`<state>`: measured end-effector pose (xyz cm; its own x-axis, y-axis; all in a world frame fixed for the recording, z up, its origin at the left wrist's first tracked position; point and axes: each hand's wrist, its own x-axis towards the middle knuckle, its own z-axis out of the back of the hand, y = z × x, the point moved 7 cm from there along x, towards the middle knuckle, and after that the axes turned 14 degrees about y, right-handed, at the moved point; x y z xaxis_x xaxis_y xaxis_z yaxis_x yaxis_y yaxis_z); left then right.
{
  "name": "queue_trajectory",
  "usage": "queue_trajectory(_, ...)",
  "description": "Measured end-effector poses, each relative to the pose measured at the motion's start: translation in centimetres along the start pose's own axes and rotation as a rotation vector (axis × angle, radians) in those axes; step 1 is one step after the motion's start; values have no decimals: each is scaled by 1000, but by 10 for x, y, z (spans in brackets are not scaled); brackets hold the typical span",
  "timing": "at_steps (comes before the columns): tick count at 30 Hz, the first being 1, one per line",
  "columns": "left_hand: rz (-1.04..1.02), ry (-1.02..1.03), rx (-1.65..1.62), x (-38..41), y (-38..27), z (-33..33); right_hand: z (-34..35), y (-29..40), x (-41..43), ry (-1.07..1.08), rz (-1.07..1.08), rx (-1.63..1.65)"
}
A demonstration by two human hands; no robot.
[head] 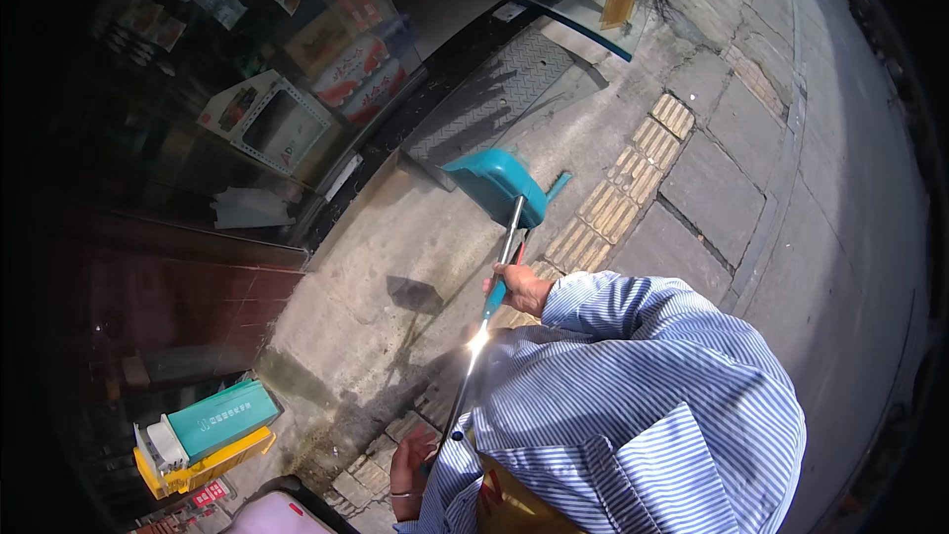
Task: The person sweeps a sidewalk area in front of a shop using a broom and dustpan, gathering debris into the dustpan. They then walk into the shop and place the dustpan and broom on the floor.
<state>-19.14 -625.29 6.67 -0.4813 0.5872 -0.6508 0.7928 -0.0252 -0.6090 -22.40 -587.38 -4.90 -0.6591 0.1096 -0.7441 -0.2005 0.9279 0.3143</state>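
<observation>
My right hand [520,288] is closed around the teal grip [495,300] of a metal pole. The pole runs up to a teal plastic dustpan [498,182], tilted above the pavement. Just right of the pan is a narrow teal piece [558,186], maybe part of a broom; a red and black stick shows below it. A shiny pole section [465,378] with sun glare runs down from the grip. Beside its lower end is my left hand [412,460], a bracelet at the wrist. Sleeve and pole partly hide it, so its hold is unclear.
A ridged metal ramp [493,100] leads to a shop doorway behind glass. Yellow tactile tiles [612,196] and cracked paving slabs [708,178] lie along the road. A teal and yellow box-like item [222,419] stands at lower left, near a pink padded surface [278,515].
</observation>
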Motion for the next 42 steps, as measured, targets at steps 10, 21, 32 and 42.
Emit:
queue_trajectory(10, 172, 420, 180, 231, -222, -46, 13, 104, 65, -280, 388, 574)
queue_trajectory(21, 470, 943, -155, 377, -321, -189, 39, 216, 71, -357, 550, 844)
queue_trajectory(32, 535, 774, -664, 487, -415, -385, 47, 423, 144, -195, 333, 590)
queue_trajectory(42, 223, 765, -221, 613, -503, -473, -54, 573, 203, 132, 9, 215)
